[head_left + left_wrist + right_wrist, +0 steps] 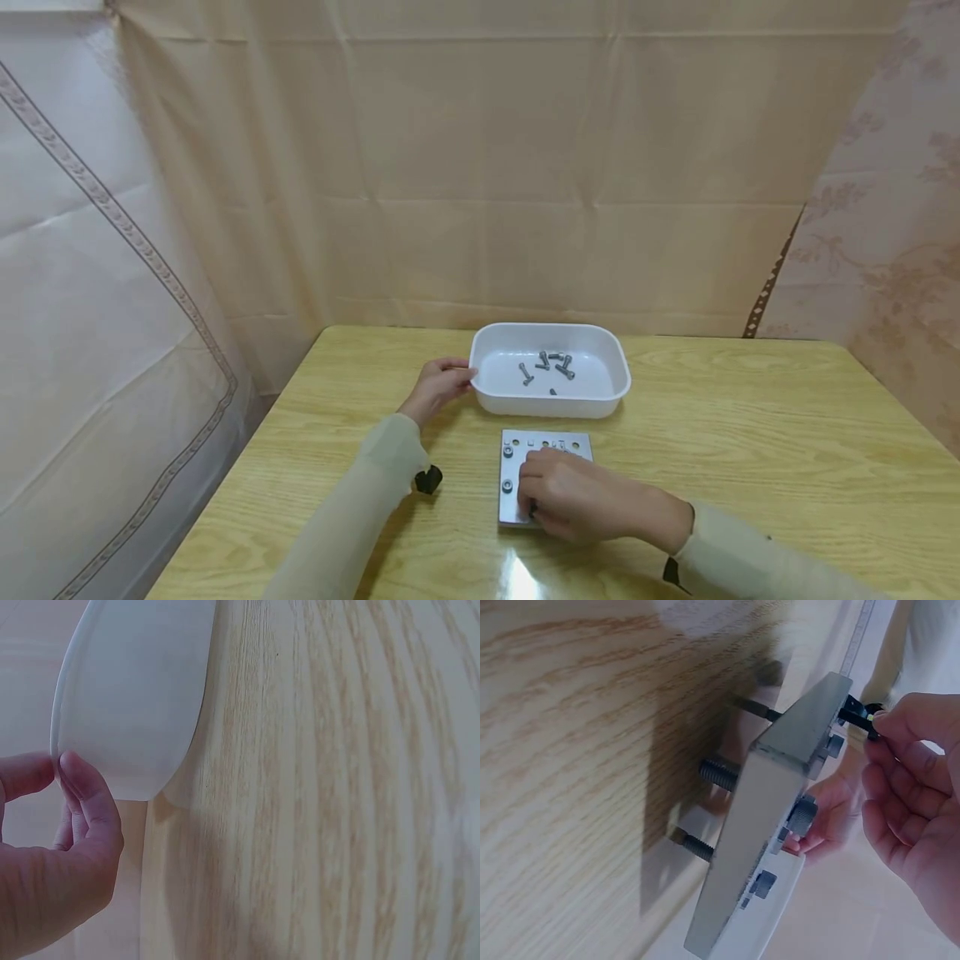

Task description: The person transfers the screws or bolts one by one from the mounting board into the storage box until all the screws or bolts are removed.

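Observation:
My left hand (441,385) grips the left rim of the white plastic tray (551,407), thumb and fingers pinching its edge in the left wrist view. Inside the tray lie several metal bolts (566,371). In front of it, a silver metal plate (512,468) with holes carries bolts (802,816) whose threaded shanks stick out beneath. Over the plate, my right hand (573,493) pinches a dark bolt (856,721) between thumb and finger, at the plate's face. How far that bolt sits in a hole is hidden.
A wood-grain table (735,425) carries everything. A beige cloth (480,167) hangs behind it, with a white cloth (97,292) at left and a floral cloth (892,250) at right. The tray stands just beyond the plate.

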Available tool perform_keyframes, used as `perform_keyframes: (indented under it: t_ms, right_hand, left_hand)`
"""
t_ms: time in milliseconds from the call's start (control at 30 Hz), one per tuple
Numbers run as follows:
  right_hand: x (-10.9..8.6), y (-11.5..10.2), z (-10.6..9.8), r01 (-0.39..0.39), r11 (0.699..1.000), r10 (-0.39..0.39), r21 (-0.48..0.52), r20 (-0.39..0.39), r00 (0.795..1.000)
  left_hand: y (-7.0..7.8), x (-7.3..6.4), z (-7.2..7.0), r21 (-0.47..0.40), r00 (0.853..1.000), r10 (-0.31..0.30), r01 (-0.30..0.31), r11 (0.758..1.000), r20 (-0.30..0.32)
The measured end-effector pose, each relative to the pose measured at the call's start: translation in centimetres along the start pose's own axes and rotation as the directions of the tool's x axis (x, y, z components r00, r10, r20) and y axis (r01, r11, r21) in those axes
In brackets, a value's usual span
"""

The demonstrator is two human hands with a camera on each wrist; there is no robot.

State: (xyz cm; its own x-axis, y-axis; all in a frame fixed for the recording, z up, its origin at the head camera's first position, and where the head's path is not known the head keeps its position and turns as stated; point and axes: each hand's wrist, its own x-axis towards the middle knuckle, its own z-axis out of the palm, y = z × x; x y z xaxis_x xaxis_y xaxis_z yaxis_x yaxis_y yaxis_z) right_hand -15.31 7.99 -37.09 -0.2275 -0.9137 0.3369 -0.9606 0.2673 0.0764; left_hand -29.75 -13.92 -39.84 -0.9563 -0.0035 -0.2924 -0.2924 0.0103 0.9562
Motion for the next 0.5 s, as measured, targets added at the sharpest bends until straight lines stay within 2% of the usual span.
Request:
perform_keyframes:
  t_ms: [333, 500]
  right_hand:
    - [0.1, -0.02, -0.57, 0.017, 0.999, -0.017, -0.029, -0.008, 1.0]
    - [0.12, 0.04, -0.98, 0.012, 1.0, -0.012, -0.001, 0.004, 1.0]
  left_hand:
    - [-0.04, 0.05, 0.0, 0.023, 1.0, -0.012, 0.012, 1.0, -0.008]
    - [-0.03, -0.02, 0.0, 0.013, 1.0, -0.006, 0.006, 1.0, -0.011]
